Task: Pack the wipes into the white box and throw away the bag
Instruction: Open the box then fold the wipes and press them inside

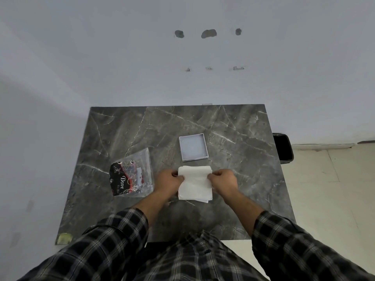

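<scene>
A stack of white wipes (195,182) lies on the dark marble table (233,126), near its front middle. My left hand (169,182) pinches the stack's left edge and my right hand (223,180) pinches its right edge; the far half is folded over. Just beyond the wipes sits the shallow white box (193,147), open and with nothing in it. A clear plastic bag (132,175) with black and red print lies flat to the left of my left hand, apart from it.
A black bin (284,148) stands on the floor off the table's right edge. A wall rises right behind the table. A small yellowish patch (64,238) marks the table's front left corner.
</scene>
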